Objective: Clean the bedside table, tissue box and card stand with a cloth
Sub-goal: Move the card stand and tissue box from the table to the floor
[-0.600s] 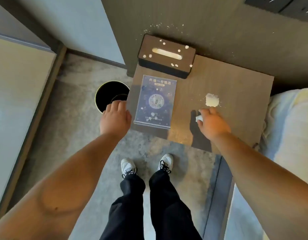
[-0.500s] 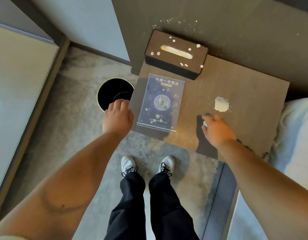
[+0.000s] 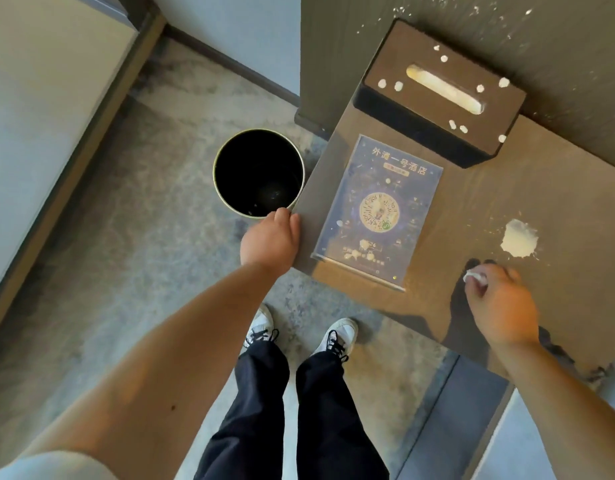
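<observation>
The brown bedside table [image 3: 558, 188] carries a dark tissue box [image 3: 434, 109] dotted with white specks at its back. A blue card stand [image 3: 378, 213] lies in front of the box. A white pile of debris [image 3: 519, 237] sits on the table to the right. My right hand [image 3: 500, 303] rests on the table just below that pile, fingers closed on a small white cloth [image 3: 474, 276]. My left hand [image 3: 269, 240] presses against the table's left front corner, fingers curled, holding nothing that I can see.
A round black waste bin [image 3: 259, 173] stands on the carpet just left of the table. A dark wall panel [image 3: 333, 57] with white specks rises behind the table. A bed edge [image 3: 555, 441] shows at the lower right. My feet [image 3: 299, 334] stand before the table.
My left hand has shifted to the table's left corner, beside the bin. My right hand stays below the white pile with the cloth. The camera view has swung left.
</observation>
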A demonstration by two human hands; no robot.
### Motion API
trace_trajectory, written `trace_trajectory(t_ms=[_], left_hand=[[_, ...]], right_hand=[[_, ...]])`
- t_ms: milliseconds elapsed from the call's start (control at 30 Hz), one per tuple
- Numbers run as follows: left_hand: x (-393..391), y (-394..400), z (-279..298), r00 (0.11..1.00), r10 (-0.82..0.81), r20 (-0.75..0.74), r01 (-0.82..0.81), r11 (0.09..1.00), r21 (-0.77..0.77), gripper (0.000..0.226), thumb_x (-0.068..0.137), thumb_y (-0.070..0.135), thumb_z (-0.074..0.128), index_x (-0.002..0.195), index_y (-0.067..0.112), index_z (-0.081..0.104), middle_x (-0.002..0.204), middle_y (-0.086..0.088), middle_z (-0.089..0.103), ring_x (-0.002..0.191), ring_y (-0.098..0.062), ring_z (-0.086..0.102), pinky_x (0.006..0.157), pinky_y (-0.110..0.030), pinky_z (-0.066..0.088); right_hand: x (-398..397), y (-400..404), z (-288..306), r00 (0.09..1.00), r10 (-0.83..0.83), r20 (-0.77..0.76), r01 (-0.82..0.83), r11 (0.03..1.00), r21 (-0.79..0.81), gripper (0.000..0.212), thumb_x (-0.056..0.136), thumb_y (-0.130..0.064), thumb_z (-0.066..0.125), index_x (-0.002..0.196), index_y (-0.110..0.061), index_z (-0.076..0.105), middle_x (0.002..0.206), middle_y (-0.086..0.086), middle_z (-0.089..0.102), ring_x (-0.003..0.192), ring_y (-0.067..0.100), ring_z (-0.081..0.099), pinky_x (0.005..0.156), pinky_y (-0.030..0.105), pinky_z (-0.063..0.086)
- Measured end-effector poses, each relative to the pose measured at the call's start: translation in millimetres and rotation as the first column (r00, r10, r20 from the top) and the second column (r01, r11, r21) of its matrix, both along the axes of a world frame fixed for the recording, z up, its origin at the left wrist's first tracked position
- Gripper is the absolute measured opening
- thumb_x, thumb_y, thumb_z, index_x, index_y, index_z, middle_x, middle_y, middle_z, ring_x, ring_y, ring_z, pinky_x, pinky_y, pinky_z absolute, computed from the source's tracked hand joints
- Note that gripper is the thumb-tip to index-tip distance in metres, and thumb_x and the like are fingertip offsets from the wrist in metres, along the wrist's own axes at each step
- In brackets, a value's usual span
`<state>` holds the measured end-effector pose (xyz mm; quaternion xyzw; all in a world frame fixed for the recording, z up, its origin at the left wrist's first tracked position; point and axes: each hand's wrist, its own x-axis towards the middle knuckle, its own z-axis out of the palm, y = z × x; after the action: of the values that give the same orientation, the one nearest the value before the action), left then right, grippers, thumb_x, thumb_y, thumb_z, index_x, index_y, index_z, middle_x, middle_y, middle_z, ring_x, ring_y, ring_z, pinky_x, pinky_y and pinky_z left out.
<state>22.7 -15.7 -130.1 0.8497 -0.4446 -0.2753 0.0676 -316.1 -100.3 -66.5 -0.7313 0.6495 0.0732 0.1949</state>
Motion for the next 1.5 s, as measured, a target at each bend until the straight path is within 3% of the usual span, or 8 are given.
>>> trace_trajectory(t_ms=[233, 533, 700, 867, 1100, 1267, 1367, 1500], left_hand=[[-0.1, 3.6, -6.2, 1.000, 0.000, -0.024, -0.002, 0.997, -0.073, 0.033, 0.101, 0.041, 0.022, 0.085, 0.021, 0.043, 0.087, -0.006, 0.062, 0.080, -0.030, 0.059, 0.059, -0.033, 0.033], [1.7, 5.5, -8.3, 1.000, -0.012, -0.018, 0.009, 0.993, -0.118, 0.038, 0.101, 0.039, 0.027, 0.093, 0.014, 0.055, 0.090, -0.006, 0.063, 0.083, -0.029, 0.060, 0.061, -0.033, 0.037], [2.8, 5.1, -8.3, 0.999, -0.025, -0.025, 0.021, 0.992, -0.123, 0.038, 0.102, 0.038, 0.030, 0.097, 0.012, 0.057, 0.094, -0.008, 0.064, 0.087, -0.029, 0.060, 0.062, -0.034, 0.038], [4.1, 5.0, -7.5, 0.999, -0.036, -0.038, 0.032, 0.995, -0.100, 0.038, 0.102, 0.039, 0.029, 0.099, 0.012, 0.056, 0.098, -0.008, 0.064, 0.090, -0.029, 0.060, 0.065, -0.035, 0.039], [5.4, 4.9, -6.8, 0.997, -0.021, -0.074, 0.014, 0.996, -0.086, 0.039, 0.102, 0.040, 0.027, 0.098, 0.014, 0.055, 0.096, -0.006, 0.063, 0.089, -0.028, 0.060, 0.065, -0.035, 0.042], [6.4, 4.5, -8.6, 0.997, -0.020, -0.078, 0.013, 0.996, -0.092, 0.042, 0.100, 0.042, 0.023, 0.095, 0.013, 0.053, 0.097, -0.008, 0.062, 0.092, -0.032, 0.059, 0.065, -0.036, 0.040], [7.1, 3.9, -8.0, 0.996, -0.032, -0.087, 0.026, 0.997, -0.066, 0.045, 0.100, 0.043, 0.019, 0.098, 0.014, 0.053, 0.100, -0.010, 0.060, 0.094, -0.033, 0.059, 0.066, -0.035, 0.038], [9.5, 0.8, -3.1, 0.992, -0.041, -0.122, 0.044, 0.999, 0.015, 0.042, 0.102, 0.042, 0.020, 0.101, 0.013, 0.050, 0.104, -0.011, 0.057, 0.093, -0.036, 0.059, 0.068, -0.039, 0.040]], right_hand=[[151.9, -49.6, 23.4, 0.898, 0.269, 0.348, -0.223, 0.961, -0.165, 0.017, 0.092, -0.020, 0.064, 0.107, -0.012, 0.064, 0.116, 0.013, 0.055, 0.084, 0.014, 0.054, 0.065, 0.009, 0.037], [311.7, -91.8, -18.2, 0.740, 0.641, 0.202, -0.630, 0.767, -0.123, 0.018, 0.093, -0.016, 0.056, 0.106, -0.009, 0.066, 0.109, 0.014, 0.063, 0.096, 0.032, 0.057, 0.075, 0.041, 0.049], [331.5, -89.1, -39.4, 0.695, 0.707, 0.131, -0.708, 0.705, -0.048, 0.023, 0.092, -0.033, 0.058, 0.106, -0.018, 0.067, 0.108, 0.008, 0.066, 0.104, 0.031, 0.054, 0.081, 0.039, 0.035], [309.7, -90.6, -33.4, 0.729, 0.661, 0.180, -0.653, 0.750, -0.109, 0.026, 0.093, -0.033, 0.058, 0.106, -0.014, 0.070, 0.119, 0.009, 0.064, 0.106, 0.031, 0.054, 0.088, 0.043, 0.042], [207.6, -76.7, -10.4, 0.897, 0.361, 0.256, -0.315, 0.927, -0.206, 0.026, 0.095, -0.033, 0.057, 0.105, -0.012, 0.069, 0.116, 0.010, 0.063, 0.101, 0.024, 0.059, 0.080, 0.038, 0.054], [126.5, -35.9, -10.4, 0.963, -0.002, 0.270, 0.054, 0.981, -0.187, 0.022, 0.093, -0.023, 0.062, 0.108, -0.007, 0.066, 0.116, 0.016, 0.056, 0.099, 0.030, 0.057, 0.080, 0.034, 0.046], [96.8, -15.0, -20.9, 0.905, -0.299, 0.302, 0.328, 0.944, -0.047, 0.029, 0.093, -0.026, 0.061, 0.115, -0.007, 0.063, 0.118, 0.018, 0.058, 0.096, 0.031, 0.060, 0.084, 0.032, 0.044], [86.9, -0.8, -29.6, 0.701, -0.599, 0.387, 0.558, 0.798, 0.226, 0.027, 0.093, -0.036, 0.060, 0.108, -0.014, 0.065, 0.102, 0.008, 0.070, 0.088, 0.026, 0.065, 0.077, 0.037, 0.050]])
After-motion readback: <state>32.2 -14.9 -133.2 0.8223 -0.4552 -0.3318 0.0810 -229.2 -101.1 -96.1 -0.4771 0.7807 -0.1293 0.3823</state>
